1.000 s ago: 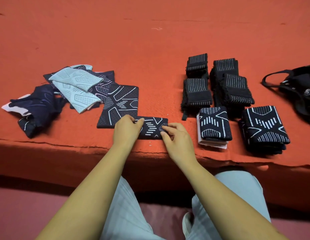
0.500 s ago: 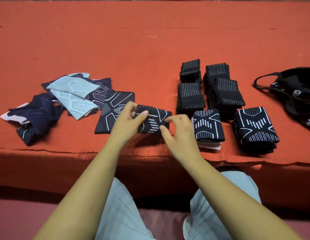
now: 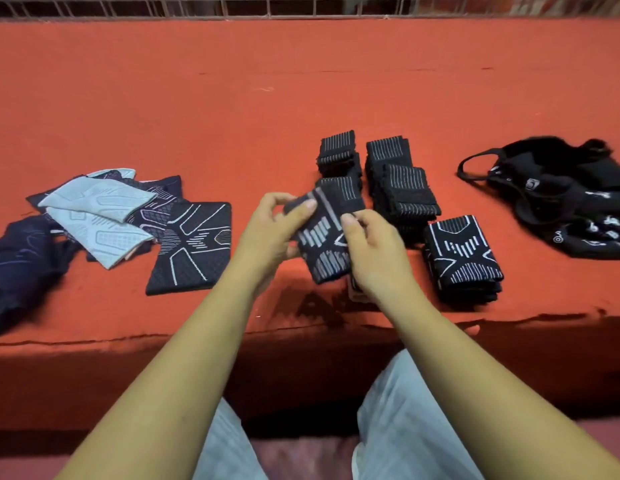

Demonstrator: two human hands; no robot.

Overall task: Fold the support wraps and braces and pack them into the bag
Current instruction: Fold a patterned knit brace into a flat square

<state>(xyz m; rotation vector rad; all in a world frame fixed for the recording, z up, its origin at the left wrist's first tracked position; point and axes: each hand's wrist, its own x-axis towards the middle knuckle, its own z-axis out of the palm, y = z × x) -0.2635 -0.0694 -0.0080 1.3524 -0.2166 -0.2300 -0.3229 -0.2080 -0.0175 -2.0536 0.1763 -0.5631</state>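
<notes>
A folded black brace with white line pattern (image 3: 324, 244) is lifted off the red table, tilted. My left hand (image 3: 270, 233) grips its upper left end with thumb on top. My right hand (image 3: 370, 251) pinches its right side. Under my right hand a stack of folded braces is mostly hidden. Another folded patterned stack (image 3: 462, 258) lies to the right. Several folded black striped wraps (image 3: 402, 192) sit behind. An unfolded black patterned brace (image 3: 190, 247) lies left, beside a heap of pale blue and navy braces (image 3: 93, 213). The black bag (image 3: 561, 188) lies at far right.
The red cloth-covered table (image 3: 301, 98) has its front edge just before my knees. A metal railing (image 3: 301, 8) runs along the far side. My legs in light trousers (image 3: 398, 427) are below the table edge.
Both hands lifted the folded brace off the table near the front edge and carried it up and to the right, over the folded stack. The camera tilted upward.
</notes>
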